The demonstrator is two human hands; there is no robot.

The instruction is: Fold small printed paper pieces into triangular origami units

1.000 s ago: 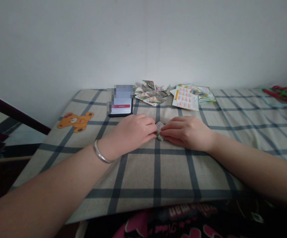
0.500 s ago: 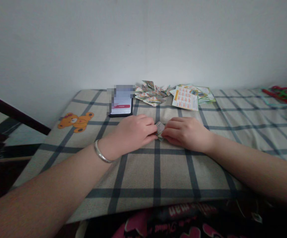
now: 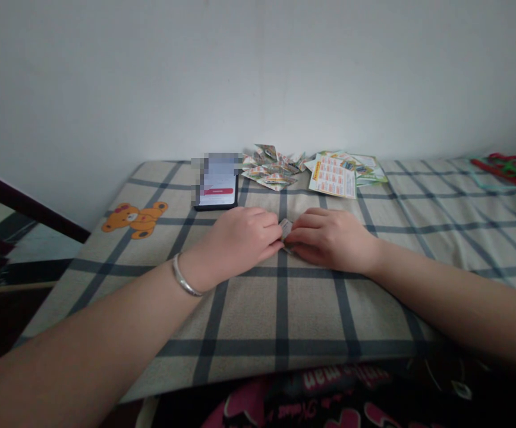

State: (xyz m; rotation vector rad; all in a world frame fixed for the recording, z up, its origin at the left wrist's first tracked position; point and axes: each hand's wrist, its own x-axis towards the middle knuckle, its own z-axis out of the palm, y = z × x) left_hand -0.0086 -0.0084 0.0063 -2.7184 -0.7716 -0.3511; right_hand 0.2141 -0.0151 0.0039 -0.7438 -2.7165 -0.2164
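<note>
Between my two hands, low over the checked tablecloth, is a small piece of printed paper [image 3: 286, 227], mostly covered by fingers. My left hand [image 3: 249, 236], with a silver bangle at the wrist, is closed on the paper's left side. From the right, the fingertips of my right hand [image 3: 324, 238] pinch it too. Only a pale printed bit shows in the gap, so its folds cannot be made out. Beyond the hands lie several folded paper pieces [image 3: 270, 169] in a loose heap, with a stack of flat printed sheets [image 3: 333, 177] to their right.
A phone [image 3: 217, 184] with a lit, partly blurred screen lies past my left hand. An orange bear picture [image 3: 135, 220] is on the checked cloth [image 3: 249, 321] at left. Red and green items [image 3: 505, 169] sit at the far right. A wall [image 3: 258, 77] borders the table's back.
My right hand has shifted slightly left, closer to the left fingers, and less of the paper shows between them. Everything on the table behind stays in place.
</note>
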